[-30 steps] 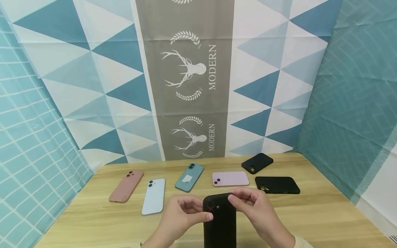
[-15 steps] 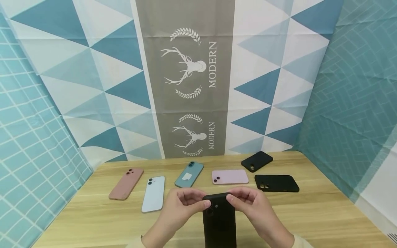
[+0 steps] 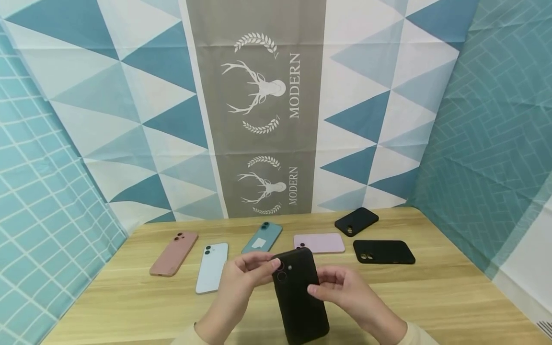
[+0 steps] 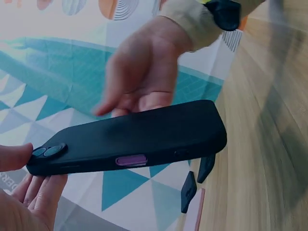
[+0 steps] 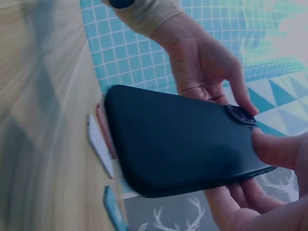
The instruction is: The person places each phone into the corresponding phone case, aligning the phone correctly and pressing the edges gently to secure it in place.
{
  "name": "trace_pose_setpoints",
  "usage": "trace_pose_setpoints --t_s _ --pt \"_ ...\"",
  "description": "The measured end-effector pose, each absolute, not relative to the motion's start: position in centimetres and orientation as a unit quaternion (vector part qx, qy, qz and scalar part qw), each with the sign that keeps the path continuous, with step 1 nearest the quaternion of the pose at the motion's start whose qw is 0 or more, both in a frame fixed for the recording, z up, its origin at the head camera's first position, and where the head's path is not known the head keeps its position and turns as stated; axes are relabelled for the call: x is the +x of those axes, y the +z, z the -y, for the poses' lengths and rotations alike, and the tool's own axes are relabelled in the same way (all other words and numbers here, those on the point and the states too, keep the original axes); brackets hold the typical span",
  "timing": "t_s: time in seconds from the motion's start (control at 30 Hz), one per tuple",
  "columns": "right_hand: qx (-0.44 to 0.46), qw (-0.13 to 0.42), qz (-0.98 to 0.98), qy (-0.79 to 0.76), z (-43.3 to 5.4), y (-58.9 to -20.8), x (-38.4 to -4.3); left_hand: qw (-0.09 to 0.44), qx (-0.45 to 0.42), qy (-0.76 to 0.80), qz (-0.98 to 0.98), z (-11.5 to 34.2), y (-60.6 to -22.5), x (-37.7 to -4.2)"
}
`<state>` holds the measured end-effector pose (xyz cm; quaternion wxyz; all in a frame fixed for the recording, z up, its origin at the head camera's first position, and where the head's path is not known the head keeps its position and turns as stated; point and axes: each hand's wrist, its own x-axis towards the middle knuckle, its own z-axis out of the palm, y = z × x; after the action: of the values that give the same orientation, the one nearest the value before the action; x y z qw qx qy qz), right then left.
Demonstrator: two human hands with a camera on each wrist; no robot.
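Note:
A phone in a black case [image 3: 300,299] is held upright over the table, leaning left at its top, with its back and two camera lenses facing me in the head view. My left hand [image 3: 241,280] pinches the upper left corner, thumb beside the lenses and fingers behind. At the right edge, partway down, my right hand [image 3: 351,294] grips with its thumb on the back; its fingers [image 5: 255,195] curl under the far side in the right wrist view. Purple shows through a slot in the case's side in the left wrist view.
On the wooden table [image 3: 151,311] lie a pink phone [image 3: 174,254], a white phone [image 3: 212,268], a teal phone [image 3: 263,237] and a lilac phone [image 3: 321,243]. Two black cases [image 3: 357,222] [image 3: 384,251] lie at the back right. Patterned cloth hangs behind.
The cased phone has risen and tilted, its top swinging left. My right hand has slid from the top right corner down to the right edge; my left hand stays at the upper left corner.

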<state>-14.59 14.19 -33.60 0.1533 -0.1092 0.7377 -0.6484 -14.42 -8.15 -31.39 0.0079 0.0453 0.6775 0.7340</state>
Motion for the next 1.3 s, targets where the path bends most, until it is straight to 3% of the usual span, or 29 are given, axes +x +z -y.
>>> trace_pose_setpoints --t_s 0.17,0.4,0.7,1.13,1.3 --pt "-0.101 0.133 -0.744 -0.647 -14.3 -34.0 -14.5 0.019 0.049 0.725 -0.687 8.1 -32.1 -14.8" --pt "-0.088 0.116 -0.729 -0.669 -14.7 -33.7 -14.5 0.098 0.105 0.663 -0.735 8.2 -34.3 -14.1" --pt "-0.130 0.149 -0.715 -0.670 -14.8 -34.6 -15.3 0.099 0.076 0.685 -0.718 8.6 -34.8 -14.3" --pt "-0.131 0.171 -0.693 -0.688 -16.8 -36.0 -16.2 0.144 -0.014 0.669 -0.729 10.6 -38.9 -19.4" --pt "-0.129 0.166 -0.698 -0.684 -17.5 -35.7 -16.3 0.154 -0.012 0.641 -0.751 10.6 -39.9 -20.4"
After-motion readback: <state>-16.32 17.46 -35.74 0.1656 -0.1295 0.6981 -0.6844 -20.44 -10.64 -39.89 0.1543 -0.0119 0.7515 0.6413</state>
